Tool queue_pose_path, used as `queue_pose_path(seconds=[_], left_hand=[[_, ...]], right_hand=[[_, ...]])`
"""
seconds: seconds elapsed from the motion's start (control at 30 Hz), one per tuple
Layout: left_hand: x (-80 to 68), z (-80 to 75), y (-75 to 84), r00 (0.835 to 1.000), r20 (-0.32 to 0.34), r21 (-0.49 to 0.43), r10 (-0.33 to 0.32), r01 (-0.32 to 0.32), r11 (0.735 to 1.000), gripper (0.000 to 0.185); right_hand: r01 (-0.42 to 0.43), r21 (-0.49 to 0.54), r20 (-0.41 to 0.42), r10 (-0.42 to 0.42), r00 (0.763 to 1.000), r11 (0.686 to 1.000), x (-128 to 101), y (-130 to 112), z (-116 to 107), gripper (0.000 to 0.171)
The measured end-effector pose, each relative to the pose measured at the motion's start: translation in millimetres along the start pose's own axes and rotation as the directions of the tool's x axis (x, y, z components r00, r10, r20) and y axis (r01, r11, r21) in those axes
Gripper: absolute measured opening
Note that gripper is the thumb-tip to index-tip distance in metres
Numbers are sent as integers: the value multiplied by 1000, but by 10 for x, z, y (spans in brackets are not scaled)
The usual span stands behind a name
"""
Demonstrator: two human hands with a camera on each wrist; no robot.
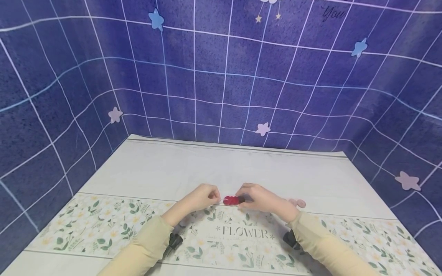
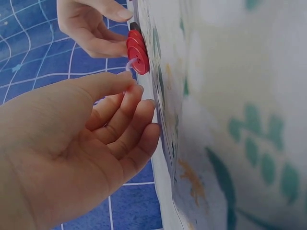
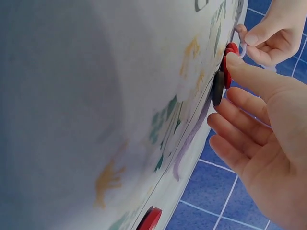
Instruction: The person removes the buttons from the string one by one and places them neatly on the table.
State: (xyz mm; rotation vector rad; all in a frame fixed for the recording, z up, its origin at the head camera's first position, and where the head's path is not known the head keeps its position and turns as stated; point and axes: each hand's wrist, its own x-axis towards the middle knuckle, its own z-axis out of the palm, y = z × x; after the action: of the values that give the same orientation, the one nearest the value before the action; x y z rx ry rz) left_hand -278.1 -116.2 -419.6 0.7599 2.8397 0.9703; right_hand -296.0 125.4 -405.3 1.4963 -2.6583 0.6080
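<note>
While both hands (image 1: 229, 199) pinch it, the red button row (image 1: 230, 200) lies left-to-right.

A table (image 1: 214, 165) covered with a white cloth (image 1: 276, 172) (floral bands and the word "FLOWER" along its near part) carries a short row of red buttons (image 1: 230, 200) with a dark button (image 3: 218, 88) at its end. Two pale pink buttons (image 1: 299, 202) lie further right.

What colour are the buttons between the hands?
Red buttons, clearest in the left wrist view.
</note>
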Motion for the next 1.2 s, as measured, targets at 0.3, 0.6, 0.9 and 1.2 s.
queue_pose_path(seconds=[0.3, 0.6, 0.9, 1.2], left_hand=[[-6, -7, 9, 1000, 5, -2, -14, 14, 1000, 5], [-15, -6, 17, 1000, 2, -5, -10, 10, 1000, 4], [-28, -8, 13, 1000, 4, -17, -21, 21, 1000, 5], [-15, 8, -1, 1000, -4, -12, -18, 18, 1000, 5]], right_hand=[[-40, -19, 33, 40, 999, 999, 4, 2, 17, 33], [-92, -25, 61, 93, 994, 995, 20, -14, 29, 36], [-78, -36, 47, 79, 996, 996, 27, 29, 66, 33], [-126, -32, 56, 128, 990, 991, 18, 7, 46, 32]])
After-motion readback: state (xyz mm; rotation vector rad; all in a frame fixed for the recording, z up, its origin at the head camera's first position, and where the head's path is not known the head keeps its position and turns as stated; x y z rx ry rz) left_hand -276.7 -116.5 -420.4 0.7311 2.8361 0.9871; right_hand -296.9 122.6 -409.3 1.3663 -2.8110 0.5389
